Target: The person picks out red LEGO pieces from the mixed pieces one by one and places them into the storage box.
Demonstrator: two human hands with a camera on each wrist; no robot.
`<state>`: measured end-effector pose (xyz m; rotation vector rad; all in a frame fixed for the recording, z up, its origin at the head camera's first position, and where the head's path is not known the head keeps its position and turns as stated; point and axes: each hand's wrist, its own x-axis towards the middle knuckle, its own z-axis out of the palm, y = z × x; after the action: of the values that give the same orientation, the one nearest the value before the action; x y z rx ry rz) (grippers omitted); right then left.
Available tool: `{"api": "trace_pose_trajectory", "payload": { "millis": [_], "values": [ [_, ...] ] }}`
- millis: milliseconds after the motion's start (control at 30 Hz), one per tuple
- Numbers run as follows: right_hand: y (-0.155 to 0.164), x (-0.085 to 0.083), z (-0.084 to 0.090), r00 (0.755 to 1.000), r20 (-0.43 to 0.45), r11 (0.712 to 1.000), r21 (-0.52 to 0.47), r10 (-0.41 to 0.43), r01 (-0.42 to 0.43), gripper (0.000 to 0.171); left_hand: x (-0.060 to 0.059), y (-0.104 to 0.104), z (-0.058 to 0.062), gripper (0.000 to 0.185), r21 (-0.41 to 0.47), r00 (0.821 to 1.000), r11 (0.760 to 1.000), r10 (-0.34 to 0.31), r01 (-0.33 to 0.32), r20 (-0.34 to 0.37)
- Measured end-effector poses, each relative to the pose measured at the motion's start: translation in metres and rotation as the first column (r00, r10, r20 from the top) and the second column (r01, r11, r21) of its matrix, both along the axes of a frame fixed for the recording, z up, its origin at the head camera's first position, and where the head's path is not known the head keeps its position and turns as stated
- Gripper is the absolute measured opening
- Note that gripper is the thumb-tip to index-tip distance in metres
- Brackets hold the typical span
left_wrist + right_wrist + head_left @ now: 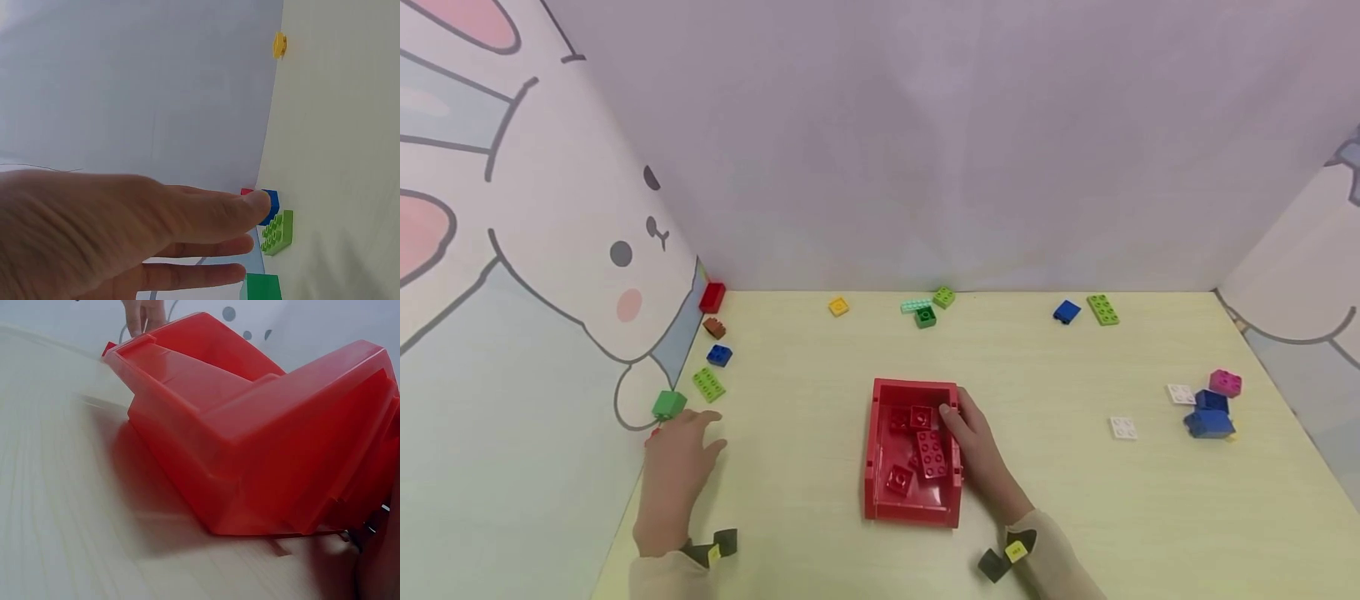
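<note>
Gripping the red box (913, 515) by its right side with my right hand (976, 442).
It's mid-way across the table (790, 492), red bricks (932, 454) inside; my left hand (676, 468), fingers extended, is beside a green brick (669, 405).

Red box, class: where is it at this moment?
In the head view, the red box sits at lower centre on the pale tabletop, with the right hand gripping its right side.

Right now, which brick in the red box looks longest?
The eight-stud brick, nearest the box wall that the right hand holds; the other clearly visible ones are shorter, squarish.
</note>
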<state>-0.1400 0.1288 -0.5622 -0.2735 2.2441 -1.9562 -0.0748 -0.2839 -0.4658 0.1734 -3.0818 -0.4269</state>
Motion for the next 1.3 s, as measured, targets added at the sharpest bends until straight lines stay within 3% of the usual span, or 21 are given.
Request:
{"api": "trace_pose_trajectory", "payload": {
  "millis": [667, 933, 1300],
  "values": [
    [0.000, -0.001, -0.001, 0.999, 0.033, 1.000, -0.006, -0.016, 0.016, 0.043, 0.003, -0.026, -0.012, 0.034, -0.002, 0.997, 0.998, 0.062, -0.062, -0.038],
    [-0.001, 0.000, 0.000, 0.999, 0.031, 1.000, -0.013, -0.007, 0.007, 0.042, 0.006, -0.032, -0.020, 0.034, 0.013, 0.988, 0.989, 0.145, -0.145, -0.058],
    [-0.001, 0.001, 0.001, 0.999, 0.035, 1.000, -0.018, -0.006, 0.006, 0.042, 0.008, -0.033, -0.022, 0.043, 0.051, 0.965, 0.967, 0.252, -0.249, -0.073]
  ]
}}
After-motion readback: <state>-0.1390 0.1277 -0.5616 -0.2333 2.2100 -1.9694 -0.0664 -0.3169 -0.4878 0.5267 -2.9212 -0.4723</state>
